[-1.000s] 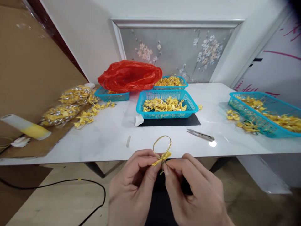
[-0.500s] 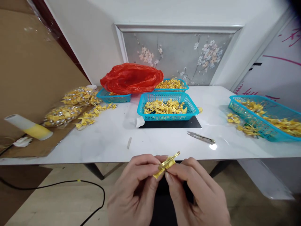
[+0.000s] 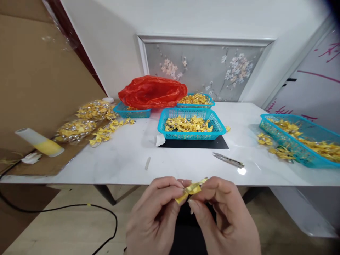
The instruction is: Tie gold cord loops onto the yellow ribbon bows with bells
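Observation:
Just in front of the table edge, a small yellow ribbon bow (image 3: 188, 193) with a shiny gold band across it is between my two hands. My left hand (image 3: 156, 209) is closed, pinching the bow's left end between thumb and fingers. On the other side my right hand (image 3: 225, 212) has its fingers curled at the bow's right end, with the thumb just below it. The fingertips partly hide the bow. Beyond the hands, a pair of thread snips (image 3: 228, 160) lies on the white table (image 3: 119, 166).
A blue basket (image 3: 191, 135) of yellow bows stands on a black mat (image 3: 196, 144). Another blue basket (image 3: 313, 161) is at the right. A red plastic bag (image 3: 152, 92) lies over baskets behind. Bagged bows (image 3: 77, 131) and a yellow-white tube (image 3: 39, 142) are at the left.
My right fingers have shifted up and over the bow's right end, covering more of the gold band. My left hand keeps its pinch. The view has tilted slightly.

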`<action>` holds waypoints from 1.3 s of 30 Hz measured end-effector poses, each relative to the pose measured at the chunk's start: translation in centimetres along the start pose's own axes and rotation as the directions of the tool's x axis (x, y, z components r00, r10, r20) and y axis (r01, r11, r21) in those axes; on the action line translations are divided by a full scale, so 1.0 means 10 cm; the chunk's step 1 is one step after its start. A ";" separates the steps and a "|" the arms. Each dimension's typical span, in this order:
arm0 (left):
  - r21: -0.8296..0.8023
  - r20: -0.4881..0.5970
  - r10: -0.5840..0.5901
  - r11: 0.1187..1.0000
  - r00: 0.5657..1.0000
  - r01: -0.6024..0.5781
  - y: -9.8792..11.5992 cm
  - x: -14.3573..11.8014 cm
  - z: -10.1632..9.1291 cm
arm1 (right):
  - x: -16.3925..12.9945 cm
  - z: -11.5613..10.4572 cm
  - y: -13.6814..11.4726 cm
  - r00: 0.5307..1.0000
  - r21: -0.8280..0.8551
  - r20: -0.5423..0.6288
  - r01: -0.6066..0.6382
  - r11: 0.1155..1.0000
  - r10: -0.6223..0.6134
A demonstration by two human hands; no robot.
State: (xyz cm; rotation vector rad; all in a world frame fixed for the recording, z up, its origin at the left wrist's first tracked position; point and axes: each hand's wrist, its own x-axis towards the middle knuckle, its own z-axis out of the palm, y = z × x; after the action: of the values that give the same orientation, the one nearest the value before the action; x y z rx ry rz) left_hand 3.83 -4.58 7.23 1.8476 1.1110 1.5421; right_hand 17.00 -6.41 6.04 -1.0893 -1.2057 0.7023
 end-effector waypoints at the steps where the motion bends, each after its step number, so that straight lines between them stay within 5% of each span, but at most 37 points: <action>1: -0.028 0.016 -0.014 1.000 1.000 0.014 -0.01 0.01 0.00 | 0.02 -0.01 -0.01 1.000 0.020 -0.002 -0.031 0.999 0.031; 5: -0.295 0.088 -0.288 0.907 0.954 0.301 -0.04 0.07 0.01 | 0.22 -0.16 0.00 0.982 0.007 0.138 -0.129 0.992 0.127; 8: -0.478 0.278 -0.495 0.672 0.823 0.566 0.00 0.12 0.02 | 0.39 -0.27 0.09 0.926 0.145 0.288 -0.293 0.945 0.243; 11: -0.522 0.452 -0.563 0.462 0.692 0.717 0.05 0.14 0.02 | 0.49 -0.28 0.18 0.782 0.359 0.541 -0.548 0.756 0.310; 13: -0.520 0.502 -0.564 0.410 0.656 0.750 0.07 0.15 0.03 | 0.51 -0.24 0.20 0.689 0.428 0.670 -0.663 0.614 0.277; 15: -0.512 0.519 -0.562 0.400 0.644 0.760 0.07 0.16 0.03 | 0.51 -0.20 0.20 0.656 0.453 0.706 -0.708 0.541 0.266; 19: -0.499 0.545 -0.556 0.386 0.627 0.776 0.06 0.17 0.03 | 0.48 -0.15 0.19 0.654 0.489 0.700 -0.731 0.476 0.286; 26: -0.532 0.530 -0.638 0.262 0.559 0.805 0.11 0.19 0.05 | 0.49 -0.18 0.31 0.763 0.617 0.496 -0.645 0.450 0.414; 28: -0.551 0.540 -0.625 0.242 0.563 0.798 0.13 0.19 0.05 | 0.47 -0.21 0.33 0.750 0.607 0.504 -0.661 0.441 0.429; 33: -0.538 0.514 -0.642 0.275 0.569 0.797 0.14 0.21 0.06 | 0.36 -0.23 0.31 0.626 0.502 0.661 -0.779 0.377 0.414; 39: -0.511 0.526 -0.639 0.290 0.562 0.809 0.15 0.21 0.05 | 0.37 -0.15 0.24 0.689 0.581 0.623 -0.725 0.370 0.371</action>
State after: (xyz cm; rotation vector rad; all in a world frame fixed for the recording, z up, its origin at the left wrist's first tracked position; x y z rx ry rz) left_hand 4.83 -3.64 9.43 0.7017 0.8448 0.9164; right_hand 19.61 -2.71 5.24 -0.5278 -0.6009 1.9058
